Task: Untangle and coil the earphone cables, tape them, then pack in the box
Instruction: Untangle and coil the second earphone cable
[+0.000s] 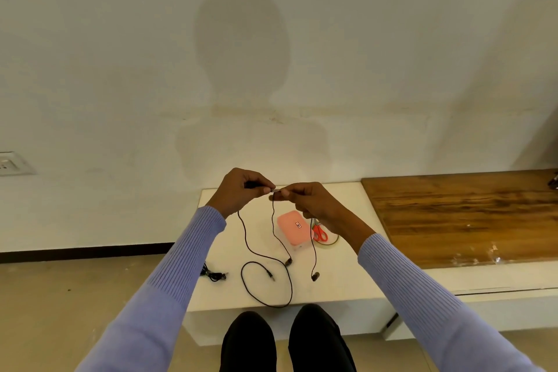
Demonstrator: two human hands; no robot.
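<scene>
Head view. Both hands are raised above the white table (332, 287), close together, each pinching the same black earphone cable (248, 238). The left hand (241, 192) has its fingers curled round the cable, thumb and forefinger pinched at the tip. The right hand (311, 201) pinches the cable just beside the left fingertips; the two hands nearly touch there.

From the hands the cable hangs in strands down to the table. One earbud (289, 262) lies on the table in front of the box; a second earbud (315, 276) hangs or rests to its right, contact with the table not clear. The cable's long part forms a loose loop on the table, reaching the near edge, with the jack plug (271, 275) lying inside the loop.

The box (293, 228), pink lid closed, sits on the table under the right hand. Red-handled scissors (319, 232) lie just right of the box, partly hidden by the right wrist, beside a ring of clear tape (330, 242).

A second earphone bundle (215, 275), black and bunched, lies at the left table edge, partly hidden by the left sleeve (181, 266).

A wooden board (462, 214) lies to the right.
</scene>
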